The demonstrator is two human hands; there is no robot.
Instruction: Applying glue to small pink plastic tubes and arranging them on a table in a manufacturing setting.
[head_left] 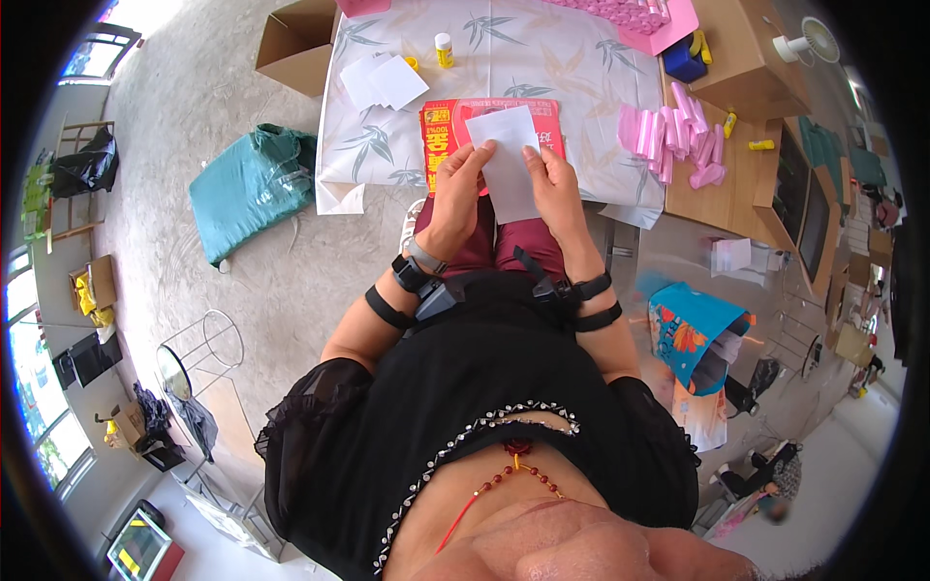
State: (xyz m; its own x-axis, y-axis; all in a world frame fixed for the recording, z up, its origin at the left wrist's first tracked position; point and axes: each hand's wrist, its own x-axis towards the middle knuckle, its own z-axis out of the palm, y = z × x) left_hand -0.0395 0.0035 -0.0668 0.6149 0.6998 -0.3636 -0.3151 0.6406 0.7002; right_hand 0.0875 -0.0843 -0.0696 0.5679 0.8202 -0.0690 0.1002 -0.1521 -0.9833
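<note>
A white sheet of paper (507, 155) is held between both hands at the table's near edge. My left hand (455, 189) pinches its left side and my right hand (554, 184) pinches its right side. Under the sheet lies a red printed packet (441, 131) on a white tablecloth with a leaf pattern (542, 58). A stack of white paper sheets (383, 82) lies to the far left on the cloth, with a small yellow and white glue bottle (444, 50) beside it.
Rolled pink paper pieces (673, 136) lie on the wooden table at right, a pink tray (649, 19) behind them. A cardboard box (295, 44) and a teal bag (252, 184) sit on the floor at left. A blue patterned bag (693, 334) stands at right.
</note>
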